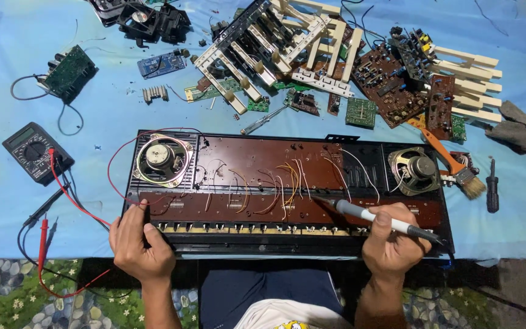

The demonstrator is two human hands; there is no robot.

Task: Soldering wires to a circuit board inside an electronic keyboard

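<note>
An opened electronic keyboard case [251, 137] lies across the blue table, its brown circuit board [257, 161] and loose wires exposed, with a round speaker at each end [162, 159] [417, 169]. My left hand [138, 244] grips the case's near left edge. My right hand [392, 240] holds a grey and black soldering iron [366, 215] like a pen, its tip touching the brown board near the yellow wires at the middle.
A black multimeter [35, 152] with red and black probe leads [44, 234] sits at left. Loose circuit boards [391, 82], white key assemblies [275, 45], a heatsink, a fan, a paintbrush [458, 167], a black screwdriver [492, 186] and a grey cloth [525, 137] crowd the far side.
</note>
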